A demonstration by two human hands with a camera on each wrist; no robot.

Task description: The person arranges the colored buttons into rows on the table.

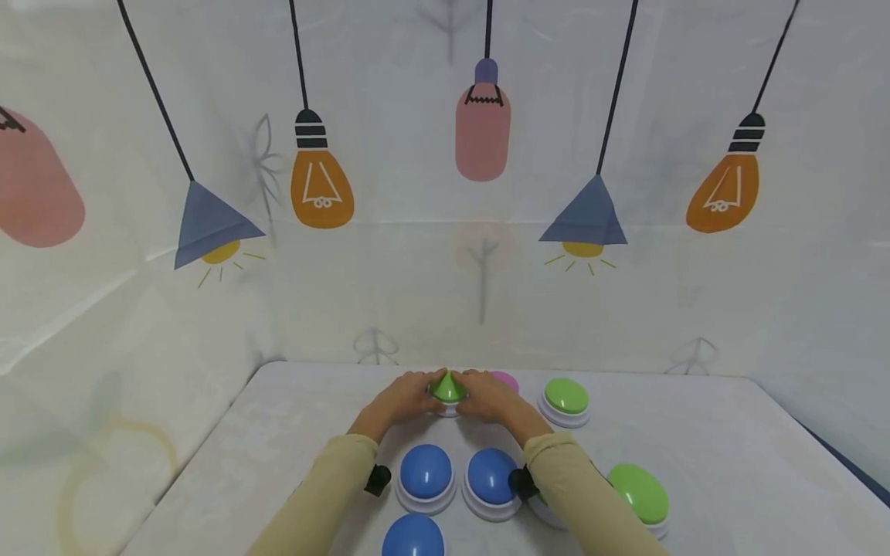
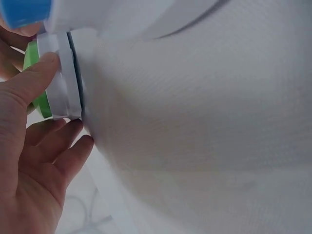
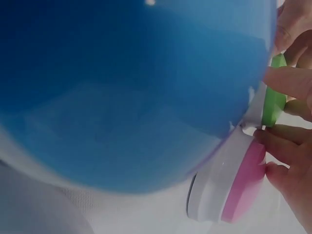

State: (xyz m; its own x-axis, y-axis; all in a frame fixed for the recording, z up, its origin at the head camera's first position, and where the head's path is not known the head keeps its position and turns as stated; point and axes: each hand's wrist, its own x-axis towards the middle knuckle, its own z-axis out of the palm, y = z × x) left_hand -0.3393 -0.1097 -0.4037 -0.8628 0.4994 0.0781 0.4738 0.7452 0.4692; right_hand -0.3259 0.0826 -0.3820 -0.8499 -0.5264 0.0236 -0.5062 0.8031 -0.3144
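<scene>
A green push button [image 1: 448, 388] with a white round base is at the far edge of the table, between my two hands. From its left side, my left hand [image 1: 406, 398] grips it; the left wrist view shows the thumb on the white base [image 2: 62, 90] and the fingers at its lower rim. My right hand [image 1: 492, 399] holds the same button from the right, fingers curled around its side. A pink button [image 3: 245, 183] lies right beside the right hand's fingers, mostly hidden behind that hand in the head view.
Blue buttons [image 1: 426, 471] stand nearer on the white table [image 1: 229, 479], between and below my forearms. A green button [image 1: 566, 395] is at the back right, another green button [image 1: 640, 493] by the right sleeve. A lamp-patterned curtain [image 1: 417, 293] hangs behind the table.
</scene>
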